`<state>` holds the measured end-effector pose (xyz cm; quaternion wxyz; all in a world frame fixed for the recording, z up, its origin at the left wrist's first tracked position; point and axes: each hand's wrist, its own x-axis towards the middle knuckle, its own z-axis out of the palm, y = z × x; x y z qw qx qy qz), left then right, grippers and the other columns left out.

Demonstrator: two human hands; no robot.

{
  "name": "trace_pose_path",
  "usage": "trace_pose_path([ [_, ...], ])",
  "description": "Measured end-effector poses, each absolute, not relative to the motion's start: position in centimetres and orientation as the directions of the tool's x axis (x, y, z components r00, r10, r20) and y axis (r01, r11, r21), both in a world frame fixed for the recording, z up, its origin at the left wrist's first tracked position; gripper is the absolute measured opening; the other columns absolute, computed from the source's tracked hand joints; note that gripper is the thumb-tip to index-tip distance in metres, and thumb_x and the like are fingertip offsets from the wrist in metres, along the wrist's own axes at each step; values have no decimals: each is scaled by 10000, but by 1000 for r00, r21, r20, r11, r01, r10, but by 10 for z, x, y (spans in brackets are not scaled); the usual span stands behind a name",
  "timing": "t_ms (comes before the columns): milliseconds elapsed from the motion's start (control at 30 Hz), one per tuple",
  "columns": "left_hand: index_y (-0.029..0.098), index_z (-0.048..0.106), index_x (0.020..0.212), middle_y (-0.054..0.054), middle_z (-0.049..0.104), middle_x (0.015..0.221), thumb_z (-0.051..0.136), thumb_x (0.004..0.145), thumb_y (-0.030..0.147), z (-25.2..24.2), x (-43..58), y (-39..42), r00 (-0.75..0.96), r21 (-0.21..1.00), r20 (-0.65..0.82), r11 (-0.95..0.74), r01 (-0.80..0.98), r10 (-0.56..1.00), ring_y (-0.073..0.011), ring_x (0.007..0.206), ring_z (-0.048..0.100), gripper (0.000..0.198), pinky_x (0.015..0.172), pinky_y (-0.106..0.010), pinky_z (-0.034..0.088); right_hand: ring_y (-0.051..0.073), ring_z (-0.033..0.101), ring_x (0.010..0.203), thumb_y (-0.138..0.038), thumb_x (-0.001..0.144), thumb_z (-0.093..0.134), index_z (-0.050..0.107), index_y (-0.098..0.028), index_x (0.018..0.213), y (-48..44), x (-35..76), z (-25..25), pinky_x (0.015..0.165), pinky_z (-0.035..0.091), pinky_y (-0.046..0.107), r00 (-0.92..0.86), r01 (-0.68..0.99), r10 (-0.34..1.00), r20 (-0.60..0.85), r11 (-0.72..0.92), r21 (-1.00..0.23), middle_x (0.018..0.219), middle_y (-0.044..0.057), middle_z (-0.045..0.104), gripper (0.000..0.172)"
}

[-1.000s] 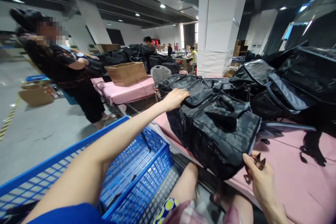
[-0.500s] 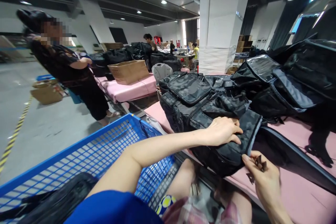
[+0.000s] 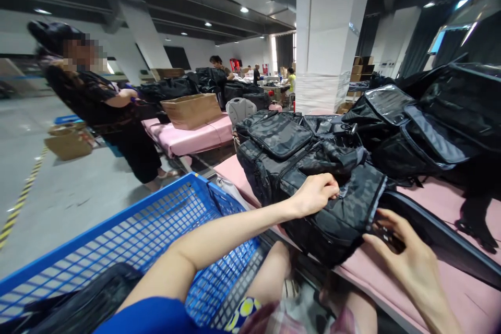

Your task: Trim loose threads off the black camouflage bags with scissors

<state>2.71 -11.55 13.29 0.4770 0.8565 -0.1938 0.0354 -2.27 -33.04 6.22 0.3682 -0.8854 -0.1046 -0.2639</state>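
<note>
A black-and-grey camouflage bag (image 3: pixel 289 135) lies on the pink-covered table in front of me, its open flap edged in grey at the right. My left hand (image 3: pixel 319 193) is closed on the bag's upper fabric, fingertips pinched together beside a crease. Just off the flap's edge is my right hand (image 3: pixel 403 245), thumb and fingers curved around small dark brown pieces (image 3: pixel 387 235). What kind of pieces they are is unclear, as the fingers partly cover them.
A blue plastic basket (image 3: pixel 117 227) stands at my left with a dark bag (image 3: pixel 90 292) inside. More black bags (image 3: pixel 450 109) are heaped at the right on the pink table (image 3: pixel 422 193). A cardboard box (image 3: pixel 191 109) sits on another table. A person (image 3: pixel 105 94) stands at the left.
My left hand has drawn back to the left over the bag, its fingers going from spread to pinched. My right hand has left the flap's edge and turned, still holding the brown pieces.
</note>
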Motion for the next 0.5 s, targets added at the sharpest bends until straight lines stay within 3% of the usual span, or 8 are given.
trace_pose_path([
  [33,141,535,740,-6,603,723,462,818,188,130,27,-115,931,849,223,-412,-331,-288,-113,712,557,116,706,-213,434,190,642,745,-657,732,578,580,-210,1110,-331,-21,69,606,472,261,773,399,11,634,-786,-473,918,43,681,585],
  [100,142,524,728,-1,583,705,475,801,198,127,27,-114,933,888,213,-341,-309,-290,-111,704,541,104,702,-213,426,163,630,734,-572,835,520,584,-209,1058,-329,-18,83,609,440,253,635,451,132,761,-863,-226,920,30,675,431],
  [233,144,523,716,8,546,703,486,785,212,127,25,-115,928,876,242,-348,-335,-284,-105,684,478,104,658,-205,393,134,593,716,-375,895,533,617,-197,932,-319,-13,110,625,383,251,429,520,361,828,-848,101,847,3,661,200],
  [367,141,545,737,8,552,730,485,791,213,129,23,-115,921,856,254,-375,-356,-296,-104,694,472,108,667,-203,388,139,572,698,-337,875,576,649,-186,918,-315,-8,121,613,351,269,369,493,462,807,-833,251,819,3,658,173],
  [500,135,575,763,4,574,752,493,804,215,129,23,-114,917,834,267,-406,-375,-298,-108,713,490,122,703,-209,399,135,564,690,-314,882,567,666,-189,875,-312,-2,119,616,340,275,386,504,503,773,-817,280,790,4,652,159],
])
